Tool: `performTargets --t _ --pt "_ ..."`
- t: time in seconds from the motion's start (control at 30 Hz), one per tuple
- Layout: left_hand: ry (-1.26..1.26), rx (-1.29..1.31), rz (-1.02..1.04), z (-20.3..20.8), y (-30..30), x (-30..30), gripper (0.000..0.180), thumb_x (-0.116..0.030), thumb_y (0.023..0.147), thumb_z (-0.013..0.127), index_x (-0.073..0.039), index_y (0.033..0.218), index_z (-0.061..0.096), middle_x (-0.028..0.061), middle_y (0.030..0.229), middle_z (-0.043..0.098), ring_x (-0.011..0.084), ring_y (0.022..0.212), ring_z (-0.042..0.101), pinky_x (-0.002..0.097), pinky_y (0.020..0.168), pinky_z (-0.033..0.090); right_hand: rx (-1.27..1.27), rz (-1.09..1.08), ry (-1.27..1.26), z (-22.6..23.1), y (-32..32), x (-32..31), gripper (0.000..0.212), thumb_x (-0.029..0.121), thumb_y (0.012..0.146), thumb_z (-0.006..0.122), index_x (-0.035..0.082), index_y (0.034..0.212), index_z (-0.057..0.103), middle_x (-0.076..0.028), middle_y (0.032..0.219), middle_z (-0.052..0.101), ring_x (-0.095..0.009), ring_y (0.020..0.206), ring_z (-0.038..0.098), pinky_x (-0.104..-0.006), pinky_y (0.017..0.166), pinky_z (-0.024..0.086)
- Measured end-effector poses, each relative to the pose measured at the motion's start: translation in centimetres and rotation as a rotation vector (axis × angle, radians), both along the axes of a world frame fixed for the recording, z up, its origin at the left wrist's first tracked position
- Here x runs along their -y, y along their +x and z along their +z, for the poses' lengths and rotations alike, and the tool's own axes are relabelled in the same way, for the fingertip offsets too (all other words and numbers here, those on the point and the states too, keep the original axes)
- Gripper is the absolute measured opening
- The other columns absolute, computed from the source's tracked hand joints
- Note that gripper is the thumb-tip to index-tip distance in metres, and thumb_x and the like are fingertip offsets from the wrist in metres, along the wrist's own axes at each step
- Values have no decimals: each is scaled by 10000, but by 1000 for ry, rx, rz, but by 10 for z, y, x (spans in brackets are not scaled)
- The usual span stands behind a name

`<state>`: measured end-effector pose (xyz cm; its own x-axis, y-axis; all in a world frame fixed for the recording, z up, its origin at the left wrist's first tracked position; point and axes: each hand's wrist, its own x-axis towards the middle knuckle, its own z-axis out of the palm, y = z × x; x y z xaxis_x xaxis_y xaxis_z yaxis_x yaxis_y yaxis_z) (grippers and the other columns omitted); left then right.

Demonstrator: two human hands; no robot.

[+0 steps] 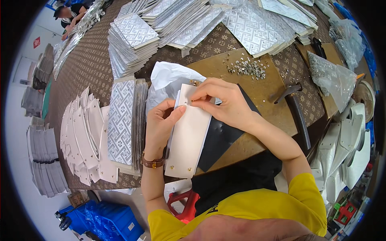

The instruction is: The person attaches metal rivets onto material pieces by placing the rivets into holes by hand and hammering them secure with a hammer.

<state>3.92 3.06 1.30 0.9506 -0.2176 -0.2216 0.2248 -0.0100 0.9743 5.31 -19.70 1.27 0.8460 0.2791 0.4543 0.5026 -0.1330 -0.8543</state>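
My left hand grips the left edge of a long white panel that lies on a black pad, thumb pressed on its upper face. My right hand pinches a small brass rivet at the panel's top end, fingertips close to my left thumb. Two brass rivets show at the panel's near end. A brown wristband sits on my left wrist.
A pile of loose metal rivets lies on the wooden board beyond my hands. A hammer rests to the right. Stacks of silver patterned panels and white curved pieces fill the table. Another person works far left.
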Motion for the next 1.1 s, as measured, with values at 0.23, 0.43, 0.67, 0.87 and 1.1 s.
performTargets --t 0.23,0.43,0.67,0.87,1.1 --pt "17 82 -17 -1 -4 6 110 -80 985 738 2 1057 753 -50 923 670 27 800 612 202 724 488 167 -44 -71 -12 -1 -4 182 25 822 854 60 990 794 -51 965 692 -217 883 684 -320 735 555" --pt "7 154 -24 1 -5 4 109 -55 979 728 23 1051 752 -40 936 658 32 819 613 205 740 488 229 -63 -61 -19 1 -6 211 35 812 864 68 1011 803 -45 958 675 -216 873 666 -322 730 540" --pt "14 130 -14 2 -2 -1 125 -59 986 694 35 1047 749 -9 979 666 72 906 609 230 842 463 377 -108 -57 -18 1 -14 173 21 832 832 88 986 791 -43 935 645 -230 844 660 -339 692 552" --pt "16 137 4 4 -4 4 125 -52 982 698 42 1047 748 -5 979 663 78 904 608 230 844 460 77 7 45 -18 2 -8 165 3 859 823 67 1010 807 -48 979 687 -188 889 675 -299 750 532" --pt "40 179 -62 4 -4 1 100 -26 964 714 45 1029 741 1 974 644 83 891 604 234 834 461 -153 107 61 -13 6 1 116 20 863 830 60 967 799 -44 991 692 -153 907 663 -289 794 517"
